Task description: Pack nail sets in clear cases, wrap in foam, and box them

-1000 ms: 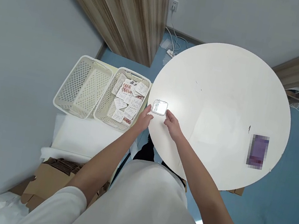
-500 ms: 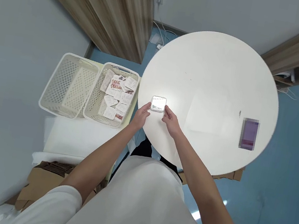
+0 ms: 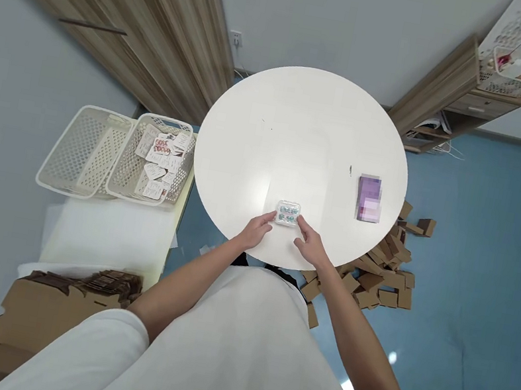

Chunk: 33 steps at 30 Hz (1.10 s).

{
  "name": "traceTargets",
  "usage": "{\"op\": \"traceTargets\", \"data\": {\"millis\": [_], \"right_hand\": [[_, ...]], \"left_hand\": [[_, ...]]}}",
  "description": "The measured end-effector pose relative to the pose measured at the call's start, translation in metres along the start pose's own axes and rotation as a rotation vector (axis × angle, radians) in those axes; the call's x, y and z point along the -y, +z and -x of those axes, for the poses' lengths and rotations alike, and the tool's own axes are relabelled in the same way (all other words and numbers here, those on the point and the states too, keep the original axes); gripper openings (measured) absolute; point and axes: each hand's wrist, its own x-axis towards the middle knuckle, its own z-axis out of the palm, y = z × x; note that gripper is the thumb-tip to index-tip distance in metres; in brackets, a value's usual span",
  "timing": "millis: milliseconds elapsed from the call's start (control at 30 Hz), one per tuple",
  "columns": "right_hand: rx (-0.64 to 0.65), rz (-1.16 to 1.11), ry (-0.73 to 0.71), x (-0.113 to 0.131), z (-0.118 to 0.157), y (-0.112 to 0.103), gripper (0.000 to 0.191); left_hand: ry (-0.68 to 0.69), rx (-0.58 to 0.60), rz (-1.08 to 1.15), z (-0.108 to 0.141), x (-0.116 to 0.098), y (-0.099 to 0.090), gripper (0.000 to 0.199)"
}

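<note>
A small clear plastic case [image 3: 287, 213] with rows of teal-green pieces inside lies near the front edge of the white oval table [image 3: 248, 152]. At its left side, the fingertips of my left hand [image 3: 255, 231] touch the case. My right hand [image 3: 312, 244] meets its right side with an outstretched index finger. On both hands the thumb is apart from the fingers, and neither wraps round the case. What exactly the teal pieces are is too small to tell.
A pixelated purple item [image 3: 368, 199] lies on the table's right. Left of the table stand a white basket of printed cards [image 3: 158, 202] and another white basket [image 3: 51, 168]. Cardboard pieces [image 3: 378, 269] litter the floor at right; folded cardboard [image 3: 53, 313] sits lower left.
The view has shifted. My hands and the case have moved right along the table's front. The case's top looked blank and shiny before; now teal pieces show in it.
</note>
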Motion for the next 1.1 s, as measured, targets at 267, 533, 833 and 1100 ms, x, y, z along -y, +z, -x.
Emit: {"op": "traceTargets", "data": {"millis": [267, 533, 833, 1100], "right_hand": [[0.075, 0.145, -0.039, -0.03, 0.029, -0.011, 0.07], [0.02, 0.42, -0.145, -0.041, 0.036, 0.004, 0.063], [-0.09, 0.987, -0.303, -0.052, 0.033, 0.011, 0.02], [-0.016, 0.862, -0.265, -0.045, 0.026, 0.003, 0.022]], "left_hand": [[-0.038, -0.038, -0.147, 0.022, 0.012, 0.039, 0.057], [-0.024, -0.064, -0.36, 0.029, 0.011, 0.042, 0.06], [0.208, -0.03, -0.957, 0.039, 0.018, 0.022, 0.039], [0.359, 0.051, -1.101, 0.034, 0.018, 0.003, 0.015]]}}
